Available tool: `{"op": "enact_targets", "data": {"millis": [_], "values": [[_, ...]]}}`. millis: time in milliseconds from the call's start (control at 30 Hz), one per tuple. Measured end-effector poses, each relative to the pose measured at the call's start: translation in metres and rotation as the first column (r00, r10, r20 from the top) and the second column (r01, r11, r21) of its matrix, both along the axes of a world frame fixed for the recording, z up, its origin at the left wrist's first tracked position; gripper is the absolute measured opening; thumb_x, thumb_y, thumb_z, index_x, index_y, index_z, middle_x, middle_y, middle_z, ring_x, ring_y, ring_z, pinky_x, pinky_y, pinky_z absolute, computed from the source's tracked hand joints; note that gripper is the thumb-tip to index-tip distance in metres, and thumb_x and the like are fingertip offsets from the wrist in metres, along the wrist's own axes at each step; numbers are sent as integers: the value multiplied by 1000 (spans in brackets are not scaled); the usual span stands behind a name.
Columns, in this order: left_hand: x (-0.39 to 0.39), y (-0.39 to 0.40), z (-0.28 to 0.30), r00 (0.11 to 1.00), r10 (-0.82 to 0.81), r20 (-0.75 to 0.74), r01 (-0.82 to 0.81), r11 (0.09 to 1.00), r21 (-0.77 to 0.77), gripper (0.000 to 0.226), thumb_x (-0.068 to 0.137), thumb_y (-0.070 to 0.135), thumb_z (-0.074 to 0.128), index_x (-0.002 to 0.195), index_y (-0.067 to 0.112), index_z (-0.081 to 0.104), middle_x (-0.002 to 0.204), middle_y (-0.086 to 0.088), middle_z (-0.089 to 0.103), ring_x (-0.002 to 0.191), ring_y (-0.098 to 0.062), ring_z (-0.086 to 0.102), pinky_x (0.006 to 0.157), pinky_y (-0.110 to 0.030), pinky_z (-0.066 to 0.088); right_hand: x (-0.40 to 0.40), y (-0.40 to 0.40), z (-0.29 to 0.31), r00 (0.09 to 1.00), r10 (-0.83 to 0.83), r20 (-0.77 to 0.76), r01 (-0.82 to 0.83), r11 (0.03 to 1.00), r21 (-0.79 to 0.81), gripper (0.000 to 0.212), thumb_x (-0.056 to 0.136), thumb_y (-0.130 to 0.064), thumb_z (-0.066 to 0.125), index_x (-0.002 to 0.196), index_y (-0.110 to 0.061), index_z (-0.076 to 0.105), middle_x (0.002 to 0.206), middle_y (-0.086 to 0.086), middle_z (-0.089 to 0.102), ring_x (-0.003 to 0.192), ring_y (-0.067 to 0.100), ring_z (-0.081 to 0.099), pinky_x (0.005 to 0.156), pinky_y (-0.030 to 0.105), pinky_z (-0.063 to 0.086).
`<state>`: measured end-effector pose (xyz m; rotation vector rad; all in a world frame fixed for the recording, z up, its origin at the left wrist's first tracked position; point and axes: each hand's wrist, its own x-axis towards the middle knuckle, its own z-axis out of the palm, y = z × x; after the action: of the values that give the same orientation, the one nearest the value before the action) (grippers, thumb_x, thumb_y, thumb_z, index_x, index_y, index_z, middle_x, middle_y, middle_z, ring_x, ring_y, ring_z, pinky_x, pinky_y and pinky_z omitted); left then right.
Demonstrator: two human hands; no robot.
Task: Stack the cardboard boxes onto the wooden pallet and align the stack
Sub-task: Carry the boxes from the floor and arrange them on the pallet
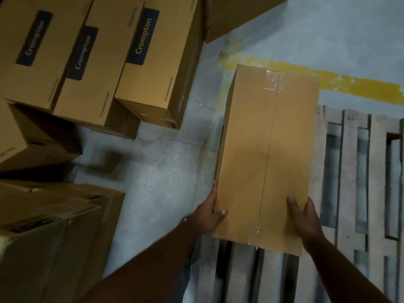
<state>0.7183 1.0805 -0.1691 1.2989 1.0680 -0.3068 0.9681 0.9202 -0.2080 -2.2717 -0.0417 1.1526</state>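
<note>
Placing the first box on the pallet's left edge, both hands on it.

I had the long cardboard box (pixel 265 154) over the left edge of the wooden pallet (pixel 349 171), seam up, near end in my grip: left hand (pixel 208 213) wrapped round the left side with the thumb on top, right hand (pixel 303 217) clamped on the right near corner. Couldn't tell whether it was fully seated or just above the slats. The slats in view carried nothing else. Next move, I judged: set it down, square it to the pallet's left edge, then fetch from the Crompton boxes (pixel 140 68) on the floor (pixel 166 171) to the left.
</note>
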Motion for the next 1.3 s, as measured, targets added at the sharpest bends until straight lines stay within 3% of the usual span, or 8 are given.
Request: {"op": "enact_targets", "data": {"millis": [400,1000,1300], "values": [[-6,-6,-11,1000,4,-8,-4,1000,21,87,105,18,55,164,32,-8,166,-1,29,148,-25,39,121,-48,36,-4,-7,-6,1000,-18,17,19,999,-34,81,87,-70,59,152,-27,38,140,8,58,120,32,59,98,58,52],[-4,8,-5,1000,-29,2,29,999,34,85,107,17,52,164,31,-9,168,-4,27,148,-29,39,120,-49,37,2,0,-9,998,28,64,-26,999,-30,71,94,-68,56,151,-30,39,135,3,58,110,24,57,88,46,48],[-6,3,-17,999,-36,-4,36,998,54,87,105,21,56,164,29,-8,166,-3,31,143,-28,46,119,-45,38,7,0,-13,999,31,24,-29,997,-70,78,92,-70,57,154,-29,33,143,8,55,117,29,56,98,55,49]]}}
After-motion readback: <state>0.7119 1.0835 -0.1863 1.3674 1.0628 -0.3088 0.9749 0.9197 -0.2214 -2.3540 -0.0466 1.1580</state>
